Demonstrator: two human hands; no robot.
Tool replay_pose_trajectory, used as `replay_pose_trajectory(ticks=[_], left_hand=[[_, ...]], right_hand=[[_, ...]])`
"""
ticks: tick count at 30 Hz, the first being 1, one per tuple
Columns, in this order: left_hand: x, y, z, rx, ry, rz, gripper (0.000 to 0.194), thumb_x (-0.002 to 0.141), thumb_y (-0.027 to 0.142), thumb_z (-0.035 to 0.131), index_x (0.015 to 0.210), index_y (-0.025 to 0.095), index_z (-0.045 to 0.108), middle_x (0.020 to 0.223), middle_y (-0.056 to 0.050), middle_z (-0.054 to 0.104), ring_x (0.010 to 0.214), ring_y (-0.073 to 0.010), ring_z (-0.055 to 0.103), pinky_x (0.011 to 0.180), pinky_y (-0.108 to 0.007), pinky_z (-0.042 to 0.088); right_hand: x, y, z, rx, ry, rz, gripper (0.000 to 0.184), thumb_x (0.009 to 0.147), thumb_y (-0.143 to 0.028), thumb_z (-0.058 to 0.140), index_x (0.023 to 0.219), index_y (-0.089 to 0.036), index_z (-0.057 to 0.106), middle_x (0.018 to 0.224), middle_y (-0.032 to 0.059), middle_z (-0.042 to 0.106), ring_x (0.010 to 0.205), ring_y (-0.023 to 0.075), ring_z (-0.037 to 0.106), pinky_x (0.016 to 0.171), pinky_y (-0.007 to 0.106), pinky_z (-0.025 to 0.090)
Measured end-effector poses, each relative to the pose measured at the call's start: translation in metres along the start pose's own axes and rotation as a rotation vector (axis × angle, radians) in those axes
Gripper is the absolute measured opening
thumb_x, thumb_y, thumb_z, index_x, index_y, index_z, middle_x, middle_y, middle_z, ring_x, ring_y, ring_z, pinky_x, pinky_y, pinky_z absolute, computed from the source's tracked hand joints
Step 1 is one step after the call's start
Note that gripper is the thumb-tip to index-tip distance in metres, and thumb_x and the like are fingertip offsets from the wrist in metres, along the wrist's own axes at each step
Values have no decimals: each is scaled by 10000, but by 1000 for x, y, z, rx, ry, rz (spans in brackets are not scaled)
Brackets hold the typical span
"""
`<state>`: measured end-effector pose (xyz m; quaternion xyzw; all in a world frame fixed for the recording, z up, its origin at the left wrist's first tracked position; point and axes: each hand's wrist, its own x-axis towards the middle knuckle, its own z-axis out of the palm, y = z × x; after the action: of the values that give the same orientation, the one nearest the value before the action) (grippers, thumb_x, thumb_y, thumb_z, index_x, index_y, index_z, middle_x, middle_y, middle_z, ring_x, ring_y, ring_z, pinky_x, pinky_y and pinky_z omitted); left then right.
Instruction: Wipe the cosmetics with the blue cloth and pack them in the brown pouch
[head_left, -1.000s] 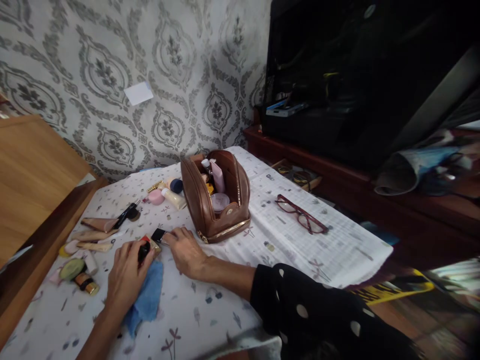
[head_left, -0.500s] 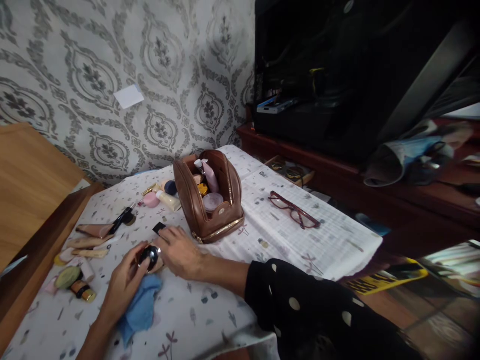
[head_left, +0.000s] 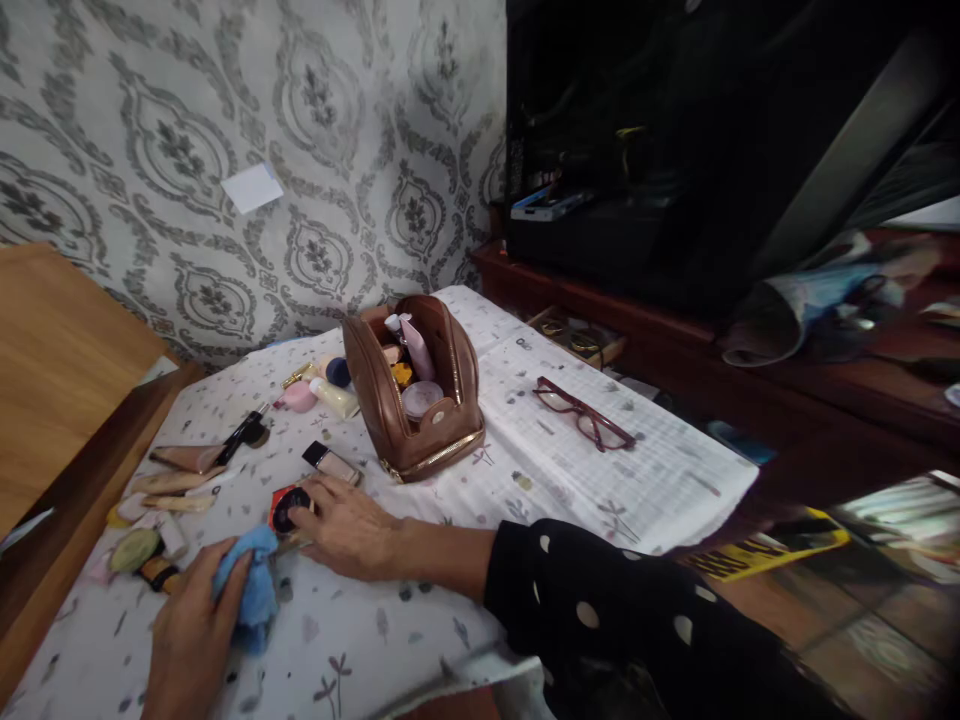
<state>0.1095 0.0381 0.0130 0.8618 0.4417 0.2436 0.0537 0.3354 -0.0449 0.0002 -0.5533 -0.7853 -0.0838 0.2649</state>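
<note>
Low on the left, my left hand (head_left: pixel 196 615) is closed on a bunched blue cloth (head_left: pixel 257 590), gripping it between thumb and fingers. My right hand (head_left: pixel 349 530) has its fingers bent around a round black compact (head_left: pixel 289 508) with a red edge, low over the tablecloth. Part of the compact is hidden by those fingers. Just beyond my right hand lies a foundation bottle (head_left: pixel 331 462) with a black cap. The brown makeup bag (head_left: pixel 412 400) stands open behind it, holding a pink tube (head_left: pixel 416 347) and a round clear-lidded jar (head_left: pixel 421 400).
Tubes and brushes (head_left: pixel 176 480) lie along the table's left side, near a green round item (head_left: pixel 135 550). A pink jar (head_left: pixel 298 396) and a cream tube (head_left: pixel 334 397) sit left of the bag. Red-framed glasses (head_left: pixel 583 415) rest on the white patterned tablecloth (head_left: pixel 525 480) at the right.
My left hand has let go of the round black compact, moved down and left, and taken hold of the blue cloth, lifting part of it. The compact remains with my right hand.
</note>
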Motion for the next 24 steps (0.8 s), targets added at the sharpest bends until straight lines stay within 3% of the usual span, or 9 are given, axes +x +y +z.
replay_pose_trajectory(ticks=[2, 4, 6, 8, 11, 17, 24], left_hand=[[19, 5, -1, -55, 40, -36, 413, 879, 588, 461, 1024, 236, 623, 927, -52, 719, 827, -254, 673, 723, -353, 544], [39, 14, 5, -166, 23, 3, 436, 890, 579, 468, 1087, 216, 605, 979, -56, 715, 867, -236, 669, 748, -321, 544], [55, 27, 20, -249, -72, 73, 479, 888, 569, 478, 1173, 198, 584, 1102, -74, 706, 973, -245, 666, 819, -333, 546], [66, 38, 36, -262, -136, 128, 457, 910, 550, 431, 1126, 190, 613, 1096, -86, 712, 1004, -259, 659, 896, -374, 524], [73, 47, 52, -202, -103, 161, 437, 934, 533, 374, 1012, 195, 640, 991, -93, 720, 932, -268, 649, 866, -392, 506], [84, 50, 49, -204, -136, 204, 371, 927, 499, 407, 859, 208, 627, 813, -41, 685, 784, -224, 608, 751, -324, 459], [104, 39, 56, -396, -147, 94, 369, 881, 526, 479, 719, 203, 550, 608, 37, 523, 605, -150, 476, 607, -260, 360]], right_hand=[[1, 1, 3, -22, 2, -4, 310, 975, -330, 545, 1179, -102, 594, 1197, 194, 641, 1230, 268, 531, 1096, 400, 407], [1, 1, 5, -40, 5, -11, 270, 973, -280, 534, 1158, -96, 603, 1208, 193, 637, 1208, 264, 542, 1088, 400, 419], [1, 2, 7, -53, 5, -26, 253, 964, -229, 534, 1143, -66, 610, 1177, 195, 645, 1169, 259, 558, 1085, 392, 425], [0, 2, 9, -71, 20, -33, 270, 960, -199, 535, 1148, -19, 605, 1158, 210, 649, 1155, 259, 564, 1096, 390, 420], [1, 2, 11, -102, 65, 23, 318, 965, -225, 549, 1176, 8, 593, 1207, 238, 634, 1180, 276, 562, 1089, 413, 436], [2, 2, 16, -109, 72, 104, 332, 944, -211, 584, 1205, -6, 589, 1246, 251, 629, 1206, 293, 586, 1058, 418, 479], [0, 0, 13, -161, 23, 81, 329, 951, -232, 570, 1203, -20, 586, 1361, 280, 568, 1291, 316, 537, 1079, 448, 468]])
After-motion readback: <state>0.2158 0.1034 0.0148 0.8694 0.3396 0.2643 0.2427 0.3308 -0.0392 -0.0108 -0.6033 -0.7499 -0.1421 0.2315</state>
